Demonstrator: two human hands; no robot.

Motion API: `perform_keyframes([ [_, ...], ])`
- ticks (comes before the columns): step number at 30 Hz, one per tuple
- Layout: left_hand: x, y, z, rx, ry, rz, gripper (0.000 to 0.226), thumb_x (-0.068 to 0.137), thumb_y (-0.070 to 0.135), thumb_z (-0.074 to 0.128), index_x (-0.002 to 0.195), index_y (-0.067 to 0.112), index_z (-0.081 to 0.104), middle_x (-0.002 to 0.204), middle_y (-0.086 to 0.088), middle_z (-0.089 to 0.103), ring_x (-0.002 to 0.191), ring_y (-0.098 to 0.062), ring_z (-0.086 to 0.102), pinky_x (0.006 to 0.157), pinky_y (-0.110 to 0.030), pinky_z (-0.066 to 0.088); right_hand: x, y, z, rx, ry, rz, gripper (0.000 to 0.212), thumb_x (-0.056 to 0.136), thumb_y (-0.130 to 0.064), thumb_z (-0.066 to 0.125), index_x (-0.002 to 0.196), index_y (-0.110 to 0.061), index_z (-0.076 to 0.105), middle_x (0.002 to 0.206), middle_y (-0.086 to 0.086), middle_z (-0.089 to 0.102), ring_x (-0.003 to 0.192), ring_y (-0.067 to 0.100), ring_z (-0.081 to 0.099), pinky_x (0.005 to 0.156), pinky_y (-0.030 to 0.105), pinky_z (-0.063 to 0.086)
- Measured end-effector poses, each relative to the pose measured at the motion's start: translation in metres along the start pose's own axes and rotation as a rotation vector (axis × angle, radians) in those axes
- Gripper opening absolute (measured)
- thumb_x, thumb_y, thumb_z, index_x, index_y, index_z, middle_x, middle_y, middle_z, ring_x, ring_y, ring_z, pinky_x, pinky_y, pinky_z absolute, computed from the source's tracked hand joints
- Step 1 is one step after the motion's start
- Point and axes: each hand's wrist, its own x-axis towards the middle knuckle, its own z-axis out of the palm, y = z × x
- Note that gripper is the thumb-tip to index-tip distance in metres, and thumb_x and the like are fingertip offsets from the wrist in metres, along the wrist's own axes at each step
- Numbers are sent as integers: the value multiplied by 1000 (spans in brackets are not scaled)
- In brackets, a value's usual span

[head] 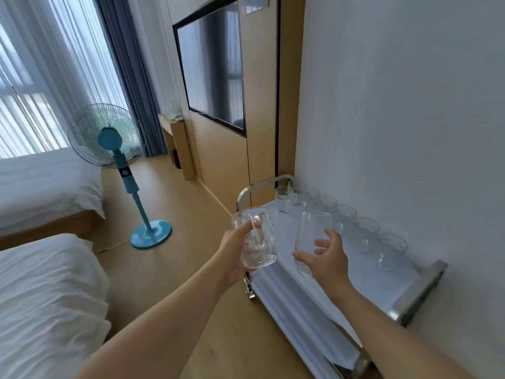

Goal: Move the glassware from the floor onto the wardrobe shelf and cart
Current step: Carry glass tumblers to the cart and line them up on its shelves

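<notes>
Right now your left hand (235, 255) grips a patterned glass mug (255, 239), its fingers (252, 224) wrapped around the side and pressed against the glass, holding it upright in the air just off the near-left edge of the cart (418, 291). Your right hand (326, 258) holds a tall smooth tumbler (311, 236) above the cart's white-covered top, with the thumb on one side and the fingers curled around the other, slightly spread. The two glasses are near each other but apart. On the cart, a row of clear glasses (366, 228) runs along the white wall (410, 105), and a further small glass (282, 198) stands near the far handle. To your left a blue standing fan (120, 160) stands on the wooden floor (175, 258) beside two white beds (43, 296).
</notes>
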Motion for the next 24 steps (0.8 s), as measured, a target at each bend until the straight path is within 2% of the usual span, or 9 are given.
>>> perform_keyframes([
  [4, 58, 20, 16, 159, 134, 17, 112, 39, 51, 96, 132, 15, 43, 123, -12, 63, 103, -34, 70, 81, -56, 59, 59, 11, 10, 21, -2, 16, 96, 66, -29, 92, 144, -23, 36, 120, 3, 54, 103, 20, 55, 92, 49, 53],
  [6, 91, 28, 23, 236, 161, 55, 115, 33, 46, 97, 129, 16, 41, 120, -12, 61, 105, -32, 67, 87, -55, 58, 86, 15, 11, 24, 9, 18, 96, 66, -29, 93, 144, -22, 36, 120, 2, 54, 105, 21, 56, 92, 43, 52],
  [10, 148, 31, 37, 360, 167, 41, 118, 39, 38, 97, 139, 22, 37, 124, -6, 56, 111, -27, 61, 100, -51, 51, 128, 30, 9, 29, 38, 73, 96, 65, -30, 93, 143, -23, 38, 120, 2, 55, 105, 20, 56, 89, 37, 49],
  [12, 176, 27, 41, 408, 145, 37, 127, 38, 31, 98, 146, 28, 33, 130, -6, 55, 116, -27, 58, 105, -51, 48, 146, 38, 8, 19, 66, 100, 97, 64, -30, 93, 143, -24, 38, 121, 2, 55, 106, 21, 56, 89, 36, 49],
  [15, 223, 19, 46, 541, 76, 49, 122, 46, 14, 99, 146, 35, 33, 133, -8, 54, 119, -25, 55, 104, -46, 49, 173, 54, 8, -1, 105, 137, 96, 63, -30, 94, 142, -24, 39, 120, 1, 55, 105, 21, 57, 87, 34, 48],
  [18, 265, 10, 52, 684, -8, 26, 116, 51, 14, 99, 144, 39, 35, 131, -7, 54, 112, -20, 55, 89, -34, 54, 197, 69, 14, -11, 174, 185, 97, 62, -33, 95, 141, -25, 39, 119, -1, 55, 105, 20, 57, 89, 35, 49],
  [20, 295, 5, 57, 762, -83, 7, 117, 52, 17, 100, 145, 39, 31, 131, -7, 52, 108, -18, 53, 72, -23, 50, 213, 79, 20, -8, 225, 224, 96, 62, -33, 95, 141, -25, 40, 120, 0, 56, 105, 19, 57, 90, 36, 50],
  [21, 312, 3, 58, 813, -115, 14, 120, 51, 21, 100, 147, 38, 30, 134, -8, 52, 110, -18, 53, 70, -22, 49, 220, 83, 25, -5, 248, 240, 96, 62, -33, 95, 141, -24, 40, 120, 0, 56, 105, 20, 57, 90, 37, 50],
  [24, 360, -2, 60, 1031, -200, 52, 129, 45, 32, 101, 151, 37, 27, 139, -7, 47, 127, -23, 49, 90, -34, 54, 240, 92, 39, 4, 332, 287, 97, 62, -30, 95, 141, -24, 40, 120, 1, 56, 106, 21, 57, 89, 36, 49],
])
